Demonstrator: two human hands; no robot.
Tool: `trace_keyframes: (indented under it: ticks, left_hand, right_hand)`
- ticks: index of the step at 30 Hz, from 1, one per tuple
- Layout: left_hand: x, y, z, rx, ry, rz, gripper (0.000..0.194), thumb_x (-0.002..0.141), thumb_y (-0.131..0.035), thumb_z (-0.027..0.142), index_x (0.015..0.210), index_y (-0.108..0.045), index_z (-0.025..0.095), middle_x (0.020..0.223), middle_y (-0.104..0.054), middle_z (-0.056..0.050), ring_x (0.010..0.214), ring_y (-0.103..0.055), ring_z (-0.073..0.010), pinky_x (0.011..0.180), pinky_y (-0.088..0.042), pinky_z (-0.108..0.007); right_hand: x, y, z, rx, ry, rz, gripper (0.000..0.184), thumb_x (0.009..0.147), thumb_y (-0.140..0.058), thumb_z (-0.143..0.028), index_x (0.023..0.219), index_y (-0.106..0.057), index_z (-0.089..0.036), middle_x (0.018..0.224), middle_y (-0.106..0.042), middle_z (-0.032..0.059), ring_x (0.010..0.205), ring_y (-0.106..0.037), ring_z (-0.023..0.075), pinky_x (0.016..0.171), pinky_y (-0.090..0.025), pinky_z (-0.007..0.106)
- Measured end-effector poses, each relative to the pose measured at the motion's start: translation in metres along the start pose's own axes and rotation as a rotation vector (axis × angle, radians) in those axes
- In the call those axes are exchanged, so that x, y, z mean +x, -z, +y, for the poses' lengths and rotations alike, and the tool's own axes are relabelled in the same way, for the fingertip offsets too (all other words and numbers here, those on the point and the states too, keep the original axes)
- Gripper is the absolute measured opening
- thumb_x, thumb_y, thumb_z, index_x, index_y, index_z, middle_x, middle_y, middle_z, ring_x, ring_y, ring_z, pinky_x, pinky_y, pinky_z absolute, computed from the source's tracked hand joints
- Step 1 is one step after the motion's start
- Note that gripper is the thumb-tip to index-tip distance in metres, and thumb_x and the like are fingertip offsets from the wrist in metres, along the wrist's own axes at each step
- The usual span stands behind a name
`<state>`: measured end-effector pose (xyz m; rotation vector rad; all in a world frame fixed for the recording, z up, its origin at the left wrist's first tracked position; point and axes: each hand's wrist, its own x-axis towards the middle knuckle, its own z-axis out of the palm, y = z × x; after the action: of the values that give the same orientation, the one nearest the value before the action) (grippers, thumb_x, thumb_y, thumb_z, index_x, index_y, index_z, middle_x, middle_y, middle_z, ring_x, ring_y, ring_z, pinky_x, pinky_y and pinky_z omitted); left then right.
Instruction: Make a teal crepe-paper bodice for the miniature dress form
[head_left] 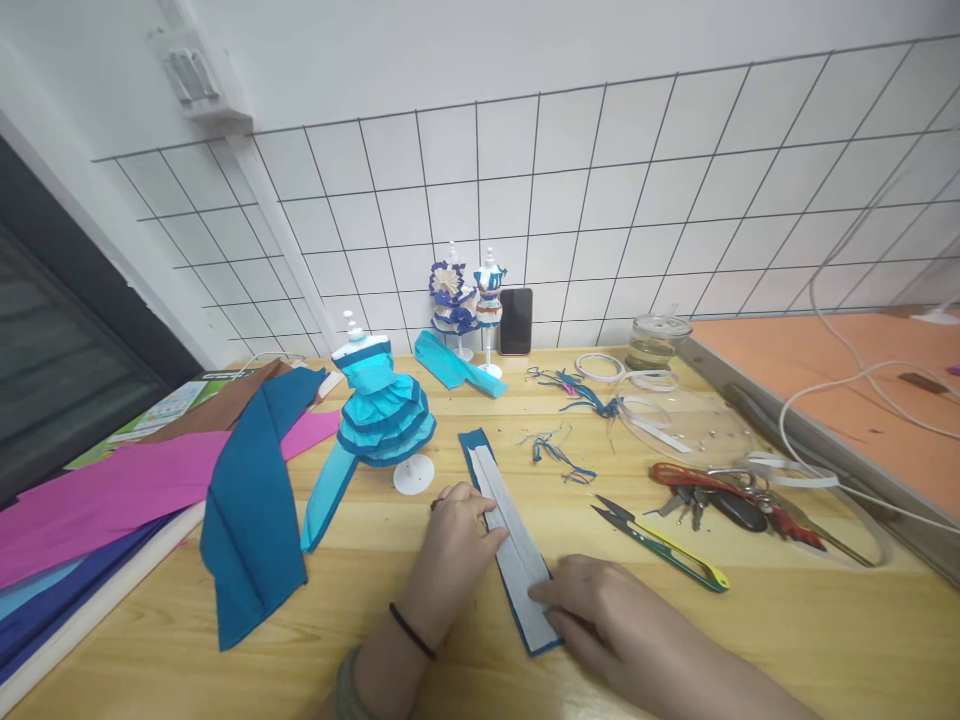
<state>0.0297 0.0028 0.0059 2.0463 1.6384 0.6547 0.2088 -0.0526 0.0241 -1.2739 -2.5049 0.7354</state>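
A dark blue strip with a white strip (517, 562) lying along it slants across the wooden tabletop in front of me. My left hand (466, 532) is at its left edge, thumb and index finger closed on the upper half. On the lower right edge, the fingers of my right hand (600, 612) pinch the near end. Part of each edge is hidden under my fingers. Right of the strip lies a pair of thread snips (660, 545) with green and yellow handles. A small dress form (384, 400) in a ruffled turquoise and blue dress stands beyond my left hand.
Folded blue material (259, 500) and a pink sheet (120, 495) cover the left side. Blue scraps (559, 458) lie past the strip. Keys (697, 498) and a glass pot (656, 345) sit rightward. Two smaller dress forms and a phone (516, 322) stand by the wall.
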Motion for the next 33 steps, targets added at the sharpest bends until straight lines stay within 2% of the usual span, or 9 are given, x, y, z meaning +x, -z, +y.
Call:
trace_keyframes:
  ticks: [21, 33]
  left_hand:
    - [-0.0009, 0.0036, 0.0008, -0.022, -0.005, -0.019, 0.028, 0.064, -0.066, 0.021, 0.091, -0.068, 0.016, 0.088, -0.06, -0.006, 0.09, -0.053, -0.0226, 0.081, -0.04, -0.033]
    - [0.0012, 0.0046, 0.0018, -0.034, 0.014, -0.013, 0.025, 0.064, -0.063, 0.017, 0.089, -0.068, 0.017, 0.087, -0.062, -0.005, 0.089, -0.055, -0.0217, 0.081, -0.04, -0.033]
  right_hand:
    - [-0.001, 0.0016, 0.0005, 0.02, 0.018, -0.009, 0.026, 0.083, -0.04, -0.013, 0.088, -0.065, -0.019, 0.077, -0.062, 0.004, 0.071, -0.055, 0.0152, 0.063, -0.038, 0.024]
    - [-0.0013, 0.0004, 0.0012, 0.005, 0.02, -0.009, 0.025, 0.084, -0.04, -0.014, 0.087, -0.065, -0.019, 0.076, -0.061, 0.0041, 0.07, -0.055, 0.0153, 0.062, -0.038, 0.024]
